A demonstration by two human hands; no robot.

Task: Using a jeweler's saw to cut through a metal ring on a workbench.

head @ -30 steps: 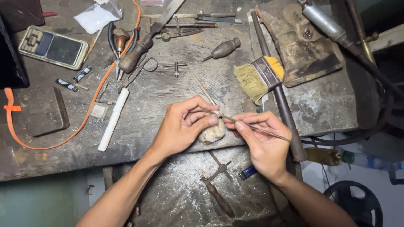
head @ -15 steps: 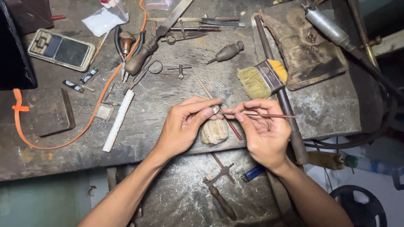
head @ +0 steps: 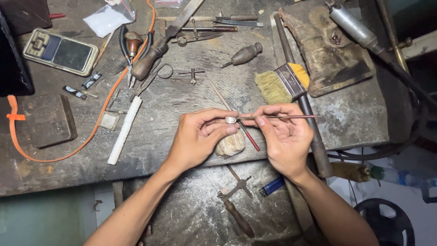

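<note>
Bench clutter: digital scale (head: pixel 60 51), yellow brush (head: pixel 281 83), orange cord (head: pixel 77 146), blue lighter (head: pixel 272 186), misc. tools.

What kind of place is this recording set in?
Most likely a jeweller's or metalsmith's workbench. The left hand pinches a small metal ring while the right hand holds a thin rod tool to it; a pocket scale and worn hand tools lie on the scarred bench.

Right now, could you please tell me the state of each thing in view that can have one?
left hand: pinching a small metal ring
right hand: holding a thin tool level, tip at the ring
paintbrush: lying flat on the bench
scissors: lying flat, blades shut
blue lighter: lying on the lower shelf
</note>
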